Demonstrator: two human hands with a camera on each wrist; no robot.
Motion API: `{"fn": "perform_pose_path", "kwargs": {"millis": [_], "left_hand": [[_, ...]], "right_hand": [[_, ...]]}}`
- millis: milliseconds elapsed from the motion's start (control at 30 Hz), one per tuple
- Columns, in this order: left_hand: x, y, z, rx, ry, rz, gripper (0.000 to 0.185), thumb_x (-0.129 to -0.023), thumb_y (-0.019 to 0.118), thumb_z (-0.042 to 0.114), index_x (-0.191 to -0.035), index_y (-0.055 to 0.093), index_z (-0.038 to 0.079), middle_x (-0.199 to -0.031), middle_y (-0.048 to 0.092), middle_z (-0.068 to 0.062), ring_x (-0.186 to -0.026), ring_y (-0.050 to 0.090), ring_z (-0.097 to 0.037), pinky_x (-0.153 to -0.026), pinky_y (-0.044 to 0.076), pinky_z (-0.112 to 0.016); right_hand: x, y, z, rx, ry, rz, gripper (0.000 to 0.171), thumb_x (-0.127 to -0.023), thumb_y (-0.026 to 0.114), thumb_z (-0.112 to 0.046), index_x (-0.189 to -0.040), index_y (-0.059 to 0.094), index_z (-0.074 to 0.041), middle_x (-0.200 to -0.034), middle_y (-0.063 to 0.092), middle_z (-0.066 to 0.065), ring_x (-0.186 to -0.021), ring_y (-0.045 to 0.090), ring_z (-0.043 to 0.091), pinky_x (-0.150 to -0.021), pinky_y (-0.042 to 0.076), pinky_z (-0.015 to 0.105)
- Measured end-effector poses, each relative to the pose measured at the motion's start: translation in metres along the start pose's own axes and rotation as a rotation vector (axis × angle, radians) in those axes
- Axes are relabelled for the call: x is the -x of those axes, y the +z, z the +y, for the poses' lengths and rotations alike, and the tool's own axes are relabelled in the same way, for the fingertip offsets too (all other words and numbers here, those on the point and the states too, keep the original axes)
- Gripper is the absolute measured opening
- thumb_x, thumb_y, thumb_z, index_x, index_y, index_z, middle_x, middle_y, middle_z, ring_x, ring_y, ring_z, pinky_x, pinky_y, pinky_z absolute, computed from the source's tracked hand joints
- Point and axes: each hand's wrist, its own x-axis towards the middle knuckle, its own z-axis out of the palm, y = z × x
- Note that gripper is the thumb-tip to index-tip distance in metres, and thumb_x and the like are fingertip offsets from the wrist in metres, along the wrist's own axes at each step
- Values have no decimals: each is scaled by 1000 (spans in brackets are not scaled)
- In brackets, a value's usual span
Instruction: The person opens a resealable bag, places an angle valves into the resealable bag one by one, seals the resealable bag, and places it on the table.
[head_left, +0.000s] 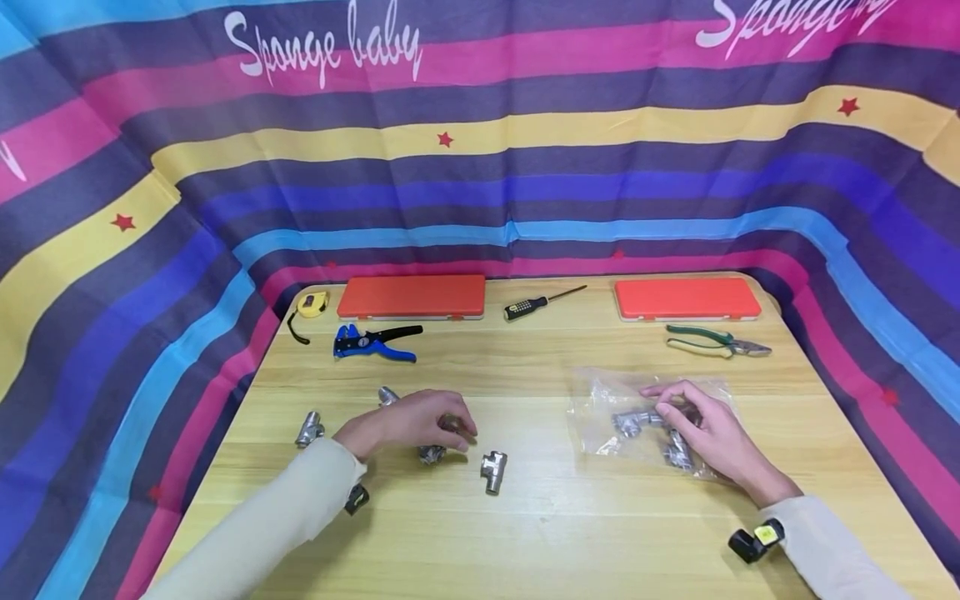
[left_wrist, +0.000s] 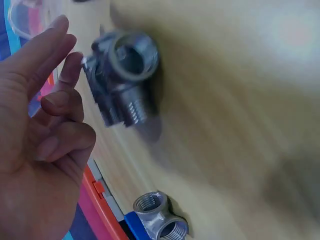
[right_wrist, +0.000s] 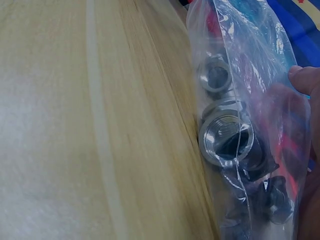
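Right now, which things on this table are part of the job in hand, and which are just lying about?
In hand: left hand, right hand, plastic bag, metal pipe fittings.
Lying about: two orange cases, screwdriver, green pliers, blue wire stripper, tape measure.

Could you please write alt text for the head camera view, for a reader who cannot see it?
Two hands work at a wooden table: the left hand rests over loose metal pipe fittings, the right hand on a clear plastic bag of more fittings. Two orange cases, pliers and a screwdriver lie behind, before a striped cloth.
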Motion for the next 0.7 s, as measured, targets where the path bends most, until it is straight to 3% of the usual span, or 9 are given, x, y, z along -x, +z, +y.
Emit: {"fn": "perform_pose_path", "kwargs": {"millis": [133,300,500,700], "left_hand": [[4,12,4,-155,39,34,33,-96,84,41,-126,79,26,-120,74,14,-109,68,-5,-99,56,-32],[2,24,8,-268,82,72,32,-94,86,43,-122,79,27,-115,77,15,-101,68,-1,-92,57,-28],[-2,29,14,-317,128,90,23,-98,83,41,-116,81,27,-104,76,16,-85,63,3,-81,54,-20],[-1,30,17,-335,135,73,33,-94,85,47,-120,79,29,-106,75,18,-82,58,4,-75,49,-18]], "right_hand": [[-1,-1,1,-5,-6,3,9,-109,66,-7,-106,67,-16,-129,80,-2,-116,71,3,-83,54,13],[-1,-1,0,-6,0,2,10,-109,66,-8,-106,67,-17,-129,80,-2,-116,71,3,-84,54,12],[0,-1,-1,-2,7,2,9,-109,67,-9,-106,68,-17,-129,80,-3,-118,68,-3,-85,53,12],[-1,-1,-1,-7,9,2,11,-109,67,-9,-105,68,-19,-128,80,-3,-117,70,2,-83,53,13]]}}
